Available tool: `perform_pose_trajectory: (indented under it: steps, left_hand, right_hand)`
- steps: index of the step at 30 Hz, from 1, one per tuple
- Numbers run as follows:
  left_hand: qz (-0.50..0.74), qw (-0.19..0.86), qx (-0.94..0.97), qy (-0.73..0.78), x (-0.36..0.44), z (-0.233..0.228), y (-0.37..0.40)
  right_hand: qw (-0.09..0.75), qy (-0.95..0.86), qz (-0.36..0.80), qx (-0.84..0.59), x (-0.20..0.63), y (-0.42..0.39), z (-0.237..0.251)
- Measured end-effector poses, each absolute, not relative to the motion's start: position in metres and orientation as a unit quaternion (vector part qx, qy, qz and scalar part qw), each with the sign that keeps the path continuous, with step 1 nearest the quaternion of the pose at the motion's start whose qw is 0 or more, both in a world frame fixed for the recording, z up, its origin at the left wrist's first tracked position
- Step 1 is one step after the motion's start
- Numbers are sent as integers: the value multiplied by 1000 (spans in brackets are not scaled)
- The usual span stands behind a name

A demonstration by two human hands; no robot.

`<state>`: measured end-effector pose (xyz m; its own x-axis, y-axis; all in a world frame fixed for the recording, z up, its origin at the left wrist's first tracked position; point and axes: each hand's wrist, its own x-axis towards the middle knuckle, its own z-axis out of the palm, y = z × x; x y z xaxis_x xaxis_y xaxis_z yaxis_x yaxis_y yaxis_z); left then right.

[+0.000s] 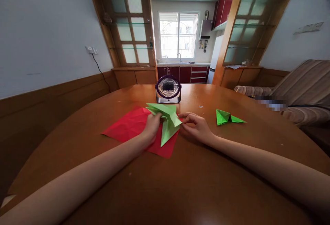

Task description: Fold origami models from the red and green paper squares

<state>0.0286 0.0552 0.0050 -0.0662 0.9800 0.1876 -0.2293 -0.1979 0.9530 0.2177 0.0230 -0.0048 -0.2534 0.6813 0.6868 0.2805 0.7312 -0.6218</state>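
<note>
Two hands, folded green paper, red sheet

Bare wood of the round brown wooden table lies open in front, between the forearms and out to both sides. Behind the crumpled red paper sheet, a small purple desk fan stands upright, blocking the middle. To the right, a folded bright green paper piece lies flat, well apart from the fan, with open wood between them.
</note>
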Motion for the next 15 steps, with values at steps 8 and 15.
perform_pose_trajectory:
  steps: [8, 15]
  left_hand:
    - [608, 525, 409, 432, 23, 9, 60]
    - [587, 493, 483, 423, 23, 8, 55]
  right_hand:
    - [561, -612, 404, -384, 225, 45, -14]
    - [574, -605, 381, -399, 223, 39, -8]
